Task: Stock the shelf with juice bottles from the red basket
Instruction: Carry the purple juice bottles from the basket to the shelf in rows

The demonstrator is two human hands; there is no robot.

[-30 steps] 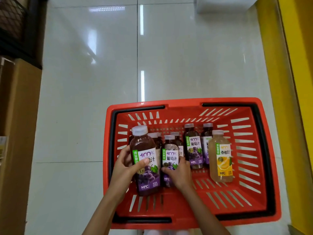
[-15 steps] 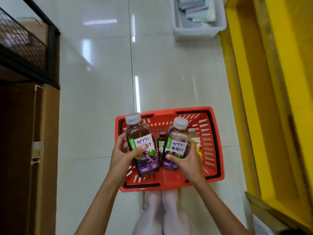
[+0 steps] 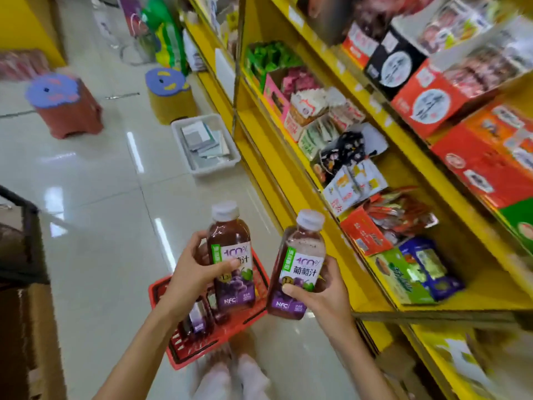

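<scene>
My left hand [image 3: 192, 275] grips a grape juice bottle [image 3: 232, 255] with a white cap and purple label, held upright over the red basket [image 3: 202, 346]. My right hand [image 3: 324, 295] holds a second grape juice bottle [image 3: 298, 264], tilted a little to the right, close to the yellow shelf [image 3: 343, 249]. The basket stands on the floor below my hands, and a few more bottles [image 3: 199, 319] show inside it, partly hidden by my left arm.
The yellow shelving on the right carries snack packets [image 3: 403, 223] and boxes [image 3: 421, 102] on several levels. A white bin [image 3: 206, 145] sits on the floor by the shelf. Two stools [image 3: 66, 105] stand further back. A brown carton [image 3: 28, 336] is at the left.
Both hands have lifted their bottles out of the basket and upward. The view has swung up and to the right, bringing the stocked yellow shelves into sight.
</scene>
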